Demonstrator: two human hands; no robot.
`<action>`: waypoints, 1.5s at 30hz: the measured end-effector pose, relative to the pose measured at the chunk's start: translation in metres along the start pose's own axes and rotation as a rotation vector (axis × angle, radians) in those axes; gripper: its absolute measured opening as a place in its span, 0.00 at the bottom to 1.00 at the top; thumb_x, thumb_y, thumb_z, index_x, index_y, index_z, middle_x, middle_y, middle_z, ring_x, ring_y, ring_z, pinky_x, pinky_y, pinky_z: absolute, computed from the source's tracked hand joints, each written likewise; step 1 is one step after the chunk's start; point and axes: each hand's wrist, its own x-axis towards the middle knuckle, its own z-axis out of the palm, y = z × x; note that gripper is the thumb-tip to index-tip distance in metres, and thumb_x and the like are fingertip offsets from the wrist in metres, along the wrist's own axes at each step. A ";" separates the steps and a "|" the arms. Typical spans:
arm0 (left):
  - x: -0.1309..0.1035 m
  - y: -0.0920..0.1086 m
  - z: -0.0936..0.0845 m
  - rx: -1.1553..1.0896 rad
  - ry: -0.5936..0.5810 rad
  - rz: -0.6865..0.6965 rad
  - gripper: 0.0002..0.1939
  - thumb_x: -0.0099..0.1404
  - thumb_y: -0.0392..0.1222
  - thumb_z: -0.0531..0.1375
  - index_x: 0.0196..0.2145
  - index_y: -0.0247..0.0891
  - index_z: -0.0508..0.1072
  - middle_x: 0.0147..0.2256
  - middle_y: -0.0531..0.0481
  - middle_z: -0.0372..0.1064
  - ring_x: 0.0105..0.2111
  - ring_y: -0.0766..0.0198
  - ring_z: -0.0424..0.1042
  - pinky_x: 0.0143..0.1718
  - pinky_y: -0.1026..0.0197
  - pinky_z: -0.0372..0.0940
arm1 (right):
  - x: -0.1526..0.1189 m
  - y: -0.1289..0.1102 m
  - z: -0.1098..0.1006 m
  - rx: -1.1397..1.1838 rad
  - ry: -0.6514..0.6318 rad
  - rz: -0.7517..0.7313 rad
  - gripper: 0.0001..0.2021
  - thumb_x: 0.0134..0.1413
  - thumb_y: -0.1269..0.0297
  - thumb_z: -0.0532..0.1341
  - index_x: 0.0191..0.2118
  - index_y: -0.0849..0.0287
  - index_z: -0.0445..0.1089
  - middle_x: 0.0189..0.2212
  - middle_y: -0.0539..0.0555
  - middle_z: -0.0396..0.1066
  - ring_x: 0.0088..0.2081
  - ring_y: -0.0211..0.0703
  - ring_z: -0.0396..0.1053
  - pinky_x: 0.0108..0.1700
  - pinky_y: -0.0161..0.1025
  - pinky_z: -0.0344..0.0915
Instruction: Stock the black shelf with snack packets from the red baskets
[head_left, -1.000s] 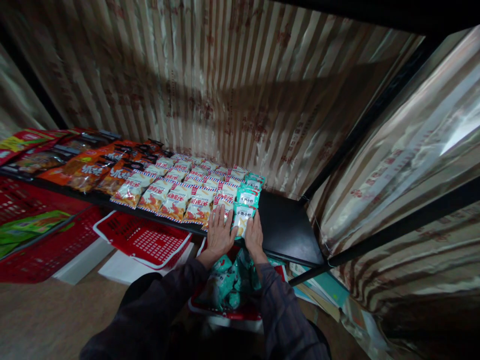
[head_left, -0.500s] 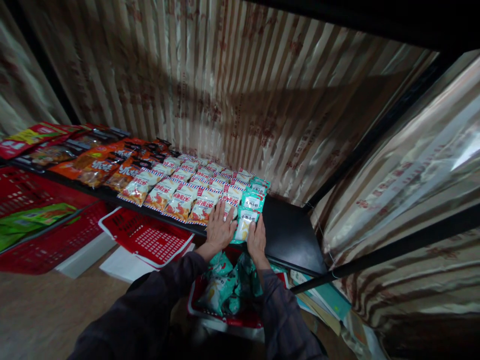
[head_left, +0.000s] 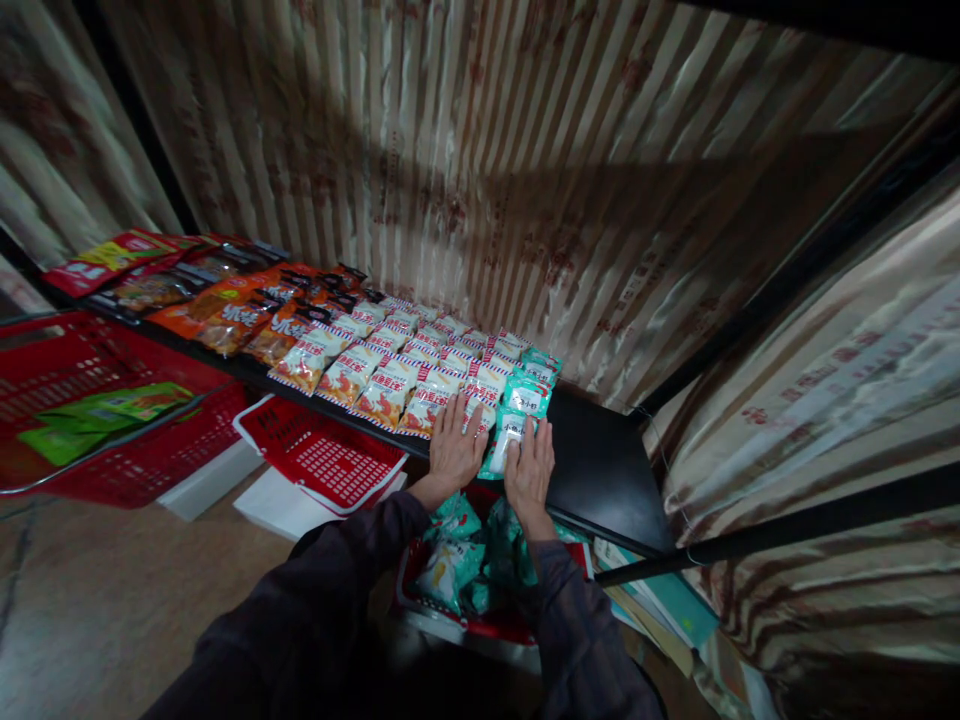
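My left hand point(head_left: 457, 448) lies with its fingers stretched out over the front white snack bags point(head_left: 385, 390), at the right end of their rows. Beside it my right hand point(head_left: 531, 468) rests flat on the front teal snack bag point(head_left: 501, 448), fingers extended and covering part of its print. Behind that bag, more teal bags point(head_left: 531, 397) run back in a single column along the right side of the white ones. Neither hand is wrapped round a bag. Below my wrists, a red basket point(head_left: 501, 628) holds several loose teal bags point(head_left: 452, 568).
The black shelf point(head_left: 604, 470) also carries orange snack bags point(head_left: 240, 322) and red packs point(head_left: 112, 260) on the left. Red baskets point(head_left: 322, 465) stand under its front edge. A black post point(head_left: 825, 520) crosses at right; striped sheeting point(head_left: 465, 180) hangs behind.
My right hand has moved from the side of the front teal bag onto its top. The left hand stays over the white bags. The whole view has shifted slightly.
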 end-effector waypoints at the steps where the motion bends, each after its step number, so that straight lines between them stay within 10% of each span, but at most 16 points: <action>1: 0.000 -0.001 0.001 0.002 -0.006 0.002 0.26 0.70 0.45 0.49 0.64 0.36 0.61 0.68 0.38 0.44 0.69 0.48 0.41 0.65 0.43 0.46 | 0.000 0.000 0.001 -0.012 -0.012 -0.005 0.29 0.68 0.54 0.41 0.67 0.67 0.52 0.68 0.70 0.46 0.70 0.56 0.39 0.65 0.59 0.49; 19: -0.004 -0.043 -0.001 -0.001 0.055 -0.207 0.26 0.72 0.44 0.46 0.64 0.35 0.59 0.69 0.38 0.39 0.69 0.47 0.33 0.66 0.38 0.44 | -0.019 -0.073 0.026 0.033 -0.127 -0.235 0.26 0.67 0.63 0.44 0.68 0.60 0.49 0.70 0.63 0.43 0.71 0.53 0.37 0.65 0.59 0.50; 34: -0.006 -0.058 -0.008 0.012 0.047 -0.176 0.26 0.71 0.44 0.47 0.64 0.35 0.59 0.69 0.39 0.42 0.70 0.49 0.34 0.66 0.40 0.43 | -0.023 -0.079 0.037 0.027 -0.159 -0.200 0.26 0.68 0.62 0.44 0.67 0.65 0.51 0.69 0.65 0.47 0.71 0.53 0.36 0.66 0.58 0.48; 45: -0.005 -0.118 -0.025 0.042 0.269 -0.448 0.28 0.71 0.46 0.46 0.64 0.31 0.59 0.68 0.33 0.41 0.69 0.43 0.34 0.65 0.34 0.41 | -0.027 -0.084 0.037 0.040 -0.156 -0.177 0.27 0.68 0.59 0.43 0.68 0.64 0.50 0.69 0.64 0.46 0.70 0.54 0.35 0.66 0.59 0.46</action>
